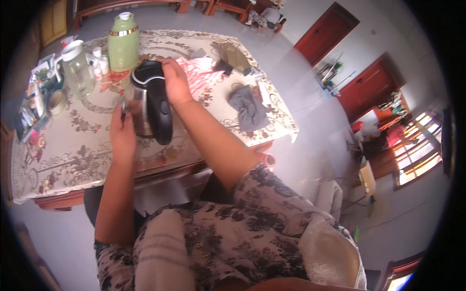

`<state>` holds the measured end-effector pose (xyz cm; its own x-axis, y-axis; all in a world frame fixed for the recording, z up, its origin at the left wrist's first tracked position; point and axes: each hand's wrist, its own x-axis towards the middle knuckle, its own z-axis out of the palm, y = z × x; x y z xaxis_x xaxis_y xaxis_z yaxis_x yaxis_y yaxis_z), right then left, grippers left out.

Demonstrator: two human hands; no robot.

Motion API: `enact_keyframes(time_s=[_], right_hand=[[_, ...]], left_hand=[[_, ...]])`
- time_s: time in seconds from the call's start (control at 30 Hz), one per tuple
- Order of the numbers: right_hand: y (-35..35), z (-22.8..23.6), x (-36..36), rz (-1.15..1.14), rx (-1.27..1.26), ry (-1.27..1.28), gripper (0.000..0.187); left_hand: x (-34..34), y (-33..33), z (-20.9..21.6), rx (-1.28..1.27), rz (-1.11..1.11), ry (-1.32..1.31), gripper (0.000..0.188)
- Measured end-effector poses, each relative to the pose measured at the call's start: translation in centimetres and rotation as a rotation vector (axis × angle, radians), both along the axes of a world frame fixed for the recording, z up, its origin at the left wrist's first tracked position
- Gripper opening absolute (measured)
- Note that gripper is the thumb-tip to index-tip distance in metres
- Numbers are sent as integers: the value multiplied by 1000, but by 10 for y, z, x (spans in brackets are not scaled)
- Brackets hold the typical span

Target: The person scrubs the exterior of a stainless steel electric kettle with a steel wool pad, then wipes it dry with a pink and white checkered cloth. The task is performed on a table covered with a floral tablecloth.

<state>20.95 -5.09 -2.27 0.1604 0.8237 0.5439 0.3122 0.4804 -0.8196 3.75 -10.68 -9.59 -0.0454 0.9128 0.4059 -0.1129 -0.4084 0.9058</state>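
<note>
An electric kettle (141,104) with a shiny steel body, black lid and thick black handle is in front of me over the table, its handle toward me on the right. My right hand (177,82) grips it at the top, by the lid and the upper end of the handle. Low on the kettle's left side is my left hand (123,130), fingers closed on a small dark and silvery thing (124,110) held against or close to the steel body. What that thing is, I cannot make out.
On the flowered tablecloth (87,162) stand a green thermos (123,46), a clear pitcher (77,72), small white bottles (101,63) and a tape roll (56,103). A pink checked cloth (199,75) and a grey cloth (248,107) lie right. Another person (266,18) sits far off.
</note>
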Motion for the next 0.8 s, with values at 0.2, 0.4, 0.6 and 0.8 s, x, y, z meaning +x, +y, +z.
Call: enact_keyframes(time_s=[0.2, 0.4, 0.6, 0.8], right_hand=[[-5, -4, 7, -11, 33, 63, 36], [-4, 1, -2, 97, -40, 266, 35], [2, -7, 3, 89, -69, 271, 40], [-6, -1, 3, 115, -139, 269, 42]], left_hand=[[13, 41, 87, -133, -254, -28, 64], [-15, 58, 3, -543, -403, -227, 77], [-24, -11, -14, -224, -214, 235, 46], [-14, -66, -36, 97, 188, 837, 52]])
